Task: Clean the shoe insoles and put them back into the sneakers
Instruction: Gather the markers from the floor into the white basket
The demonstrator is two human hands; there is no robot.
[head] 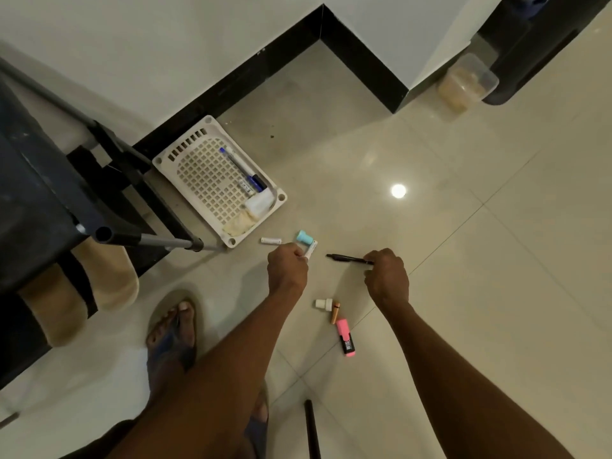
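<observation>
No sneakers show; two beige insole-like soles (109,276) lie on the low shelf of a dark rack (39,193) at the left. My left hand (287,268) grips a small white tube (310,251) just above the tiled floor, beside a light blue cap (304,237). My right hand (386,276) pinches the end of a black pen (347,258), which points left. A white slotted basket (215,180) lies on the floor ahead of my hands, with a blue pen (243,170) and a white bottle (258,203) inside.
On the floor lie a small white tube (271,240), a white cap (323,303), an orange stick (335,312) and a pink highlighter (346,336). A sandalled foot (172,329) stands at the left. A black rod (312,429) lies near the bottom edge. A plastic jar (467,82) stands at the far wall.
</observation>
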